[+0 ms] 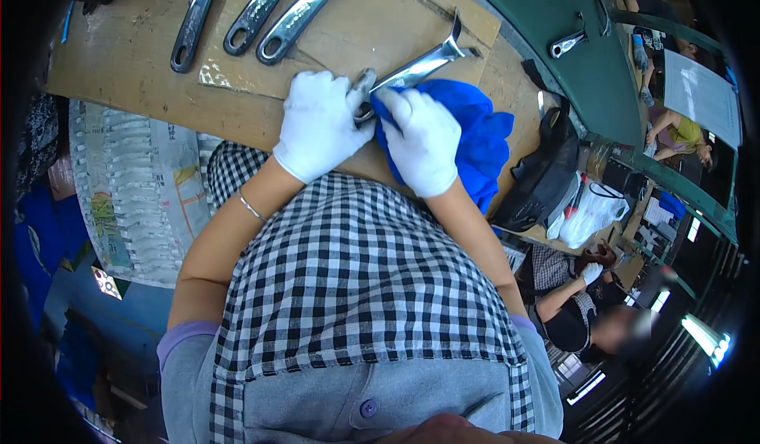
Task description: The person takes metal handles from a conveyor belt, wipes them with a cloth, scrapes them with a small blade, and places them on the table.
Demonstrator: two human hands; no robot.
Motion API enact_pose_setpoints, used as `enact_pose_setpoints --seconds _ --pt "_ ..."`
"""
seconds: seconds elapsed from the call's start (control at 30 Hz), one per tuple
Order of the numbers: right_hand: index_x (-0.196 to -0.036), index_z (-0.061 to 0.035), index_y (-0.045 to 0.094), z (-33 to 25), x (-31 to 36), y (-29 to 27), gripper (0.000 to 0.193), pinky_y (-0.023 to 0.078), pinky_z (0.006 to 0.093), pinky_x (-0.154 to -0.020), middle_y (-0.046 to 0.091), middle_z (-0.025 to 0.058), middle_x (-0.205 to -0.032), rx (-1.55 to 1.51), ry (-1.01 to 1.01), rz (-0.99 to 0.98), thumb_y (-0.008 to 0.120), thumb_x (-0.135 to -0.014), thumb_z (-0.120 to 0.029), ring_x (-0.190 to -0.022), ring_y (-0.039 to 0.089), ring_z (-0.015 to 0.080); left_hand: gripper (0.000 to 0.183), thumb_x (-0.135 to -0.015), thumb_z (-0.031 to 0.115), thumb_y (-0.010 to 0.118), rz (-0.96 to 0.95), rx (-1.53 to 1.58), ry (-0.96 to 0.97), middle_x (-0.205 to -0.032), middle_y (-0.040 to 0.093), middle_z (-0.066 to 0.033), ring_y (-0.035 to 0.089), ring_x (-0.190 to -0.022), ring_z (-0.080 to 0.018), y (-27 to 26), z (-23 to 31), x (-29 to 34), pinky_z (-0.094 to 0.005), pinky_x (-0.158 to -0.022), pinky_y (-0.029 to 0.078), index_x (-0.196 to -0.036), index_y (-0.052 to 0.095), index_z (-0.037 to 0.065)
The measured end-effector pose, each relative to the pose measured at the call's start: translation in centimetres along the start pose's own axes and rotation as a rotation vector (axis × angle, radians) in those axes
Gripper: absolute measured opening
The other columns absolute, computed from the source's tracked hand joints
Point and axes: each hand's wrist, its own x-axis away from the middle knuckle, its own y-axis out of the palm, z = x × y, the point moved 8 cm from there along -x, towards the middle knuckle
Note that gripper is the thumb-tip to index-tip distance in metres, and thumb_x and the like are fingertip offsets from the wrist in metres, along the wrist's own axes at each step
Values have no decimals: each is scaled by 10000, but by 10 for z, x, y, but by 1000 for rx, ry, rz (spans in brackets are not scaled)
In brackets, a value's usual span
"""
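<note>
A polished metal handle (423, 66) is held aslant near the bench's front edge, its ringed end kept close to the body and its forked end pointed away to the right, above a brown board (348, 36) laid on the wooden bench (119, 80). Judged stiff and not easily broken, with moderate weight for its length; the glossy face is likely to be slippery under a smooth glove. Best taken, it is thought, by the narrow shank near the ring, the thin forked prongs being left free. The ringed end is gripped by the gloved left hand (323, 119), fingers curled in, the tips darkly smudged. A soft, limp blue cloth (479, 131) is pinched in the gloved right hand (419, 139), bunched against the handle's side; how firmly it is pressed cannot be told. Three similar handles (305, 17) are laid at the upper left, well apart from both hands.
</note>
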Motion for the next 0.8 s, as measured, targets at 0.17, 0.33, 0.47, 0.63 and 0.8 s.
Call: enact_pose_setpoints --seconds 0.17,0.33,0.47,0.63,0.8 --pt "-1081 -150 672 5 0 2 390 506 366 -685 625 35 -842 -25 -8 -25 776 -708 -99 -776 633 237 624 -718 328 787 32 19 16 -787 587 -64 574 -782 -261 1 -1 -2 -422 -778 437 -1273 659 73" --pt "-1089 -166 650 9 7 -2 354 507 376 -684 630 32 -879 -6 -10 -20 752 -751 -144 -804 644 232 586 -744 341 774 12 -42 12 -809 611 -63 588 -811 -251 -2 1 -3 -414 -791 440 -1257 671 76" --pt "-1046 -134 683 53 36 -9 254 531 403 -715 650 70 -894 -97 249 95 751 -802 -142 -799 658 282 609 -738 341 788 34 -31 16 -811 576 -60 564 -814 -261 0 2 -3 -420 -789 428 -1273 660 80" --pt "-1149 -88 666 82 53 -37 344 517 426 -774 675 112 -983 -81 435 285 744 -821 -161 -896 652 316 698 -714 388 828 -14 -39 -47 -884 579 -80 569 -861 -262 -4 6 -8 -416 -812 432 -1311 632 85" --pt "-1232 -193 650 59 50 -10 492 472 424 -790 631 69 -1046 198 354 20 758 -752 -215 -966 606 281 692 -809 290 767 -116 -55 23 -1031 615 -131 611 -972 -311 16 28 -48 -451 -846 489 -1419 511 86"
